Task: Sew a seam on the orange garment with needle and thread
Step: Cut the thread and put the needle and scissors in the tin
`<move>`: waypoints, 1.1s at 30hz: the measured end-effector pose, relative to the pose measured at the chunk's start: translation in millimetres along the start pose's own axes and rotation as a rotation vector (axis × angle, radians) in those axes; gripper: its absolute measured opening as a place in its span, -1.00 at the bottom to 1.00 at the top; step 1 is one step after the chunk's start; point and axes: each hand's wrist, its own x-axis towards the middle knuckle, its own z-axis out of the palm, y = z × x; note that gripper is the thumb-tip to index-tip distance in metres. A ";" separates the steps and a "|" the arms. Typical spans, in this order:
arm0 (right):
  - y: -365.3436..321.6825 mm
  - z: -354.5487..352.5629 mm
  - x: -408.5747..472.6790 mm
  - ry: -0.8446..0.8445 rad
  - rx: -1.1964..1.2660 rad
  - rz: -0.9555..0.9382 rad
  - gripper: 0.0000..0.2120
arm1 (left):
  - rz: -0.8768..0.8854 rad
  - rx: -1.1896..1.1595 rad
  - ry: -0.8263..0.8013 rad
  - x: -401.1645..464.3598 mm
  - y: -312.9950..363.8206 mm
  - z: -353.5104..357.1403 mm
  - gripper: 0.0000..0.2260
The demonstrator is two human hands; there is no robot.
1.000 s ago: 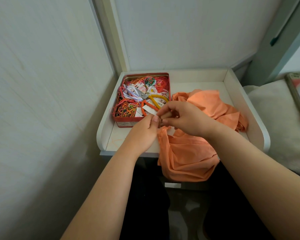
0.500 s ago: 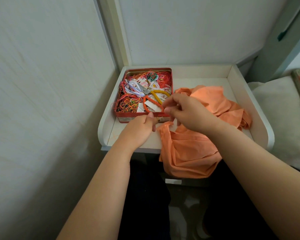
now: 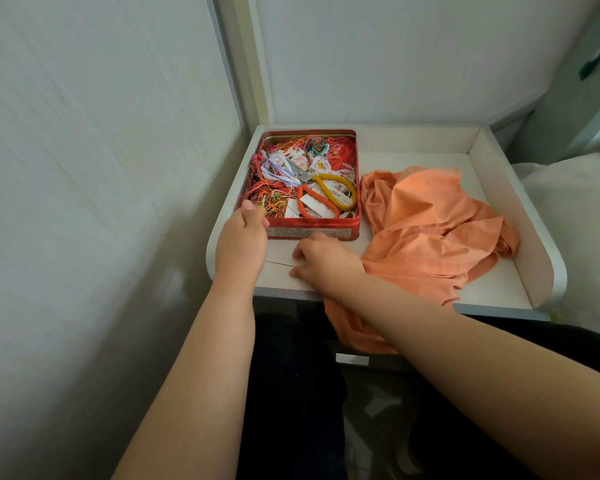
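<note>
Head view
Tray (image 3: 492, 174): raised rims, bare floor behind garment.
Tin (image 3: 352, 216): tangled threads, scissors (image 3: 329, 194).
Left hand (image 3: 241, 244): pinching something small at tin's corner.
Right hand (image 3: 323, 259): fingertips pressed on needle (image 3: 279, 263).
Orange garment (image 3: 430, 230): crumpled right, overhanging front edge.

Glossy red metal tin (image 3: 312, 232) (tangled threads (image 3: 274, 168) inside), matt orange cloth (image 3: 430, 223).

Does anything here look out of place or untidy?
Yes. The orange garment lies crumpled, and part hangs over the front edge of the white tray table. In the red tin, loose threads form a tangle around the scissors. Nothing looks damaged.
</note>
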 end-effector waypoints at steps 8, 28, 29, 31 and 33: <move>-33.6 -7.1 5.1 -0.168 -0.276 -0.059 -0.74 | -0.009 0.096 -0.063 5.4 -6.8 -0.2 -0.56; 43.2 -84.4 -34.9 0.412 0.475 -0.001 -0.88 | 0.239 0.041 -0.221 -11.4 14.0 0.6 -0.85; 43.6 -87.0 -36.2 0.430 0.407 -0.041 -0.86 | 0.244 0.032 -0.223 -10.9 13.9 2.1 -0.85; 42.4 -90.6 -39.3 0.459 0.314 -0.103 -0.85 | 0.244 0.025 -0.215 -9.8 13.5 5.5 -0.84; 41.4 -91.3 -40.9 0.518 0.219 -0.162 -0.85 | 0.249 0.030 -0.197 -9.8 14.0 7.0 -0.84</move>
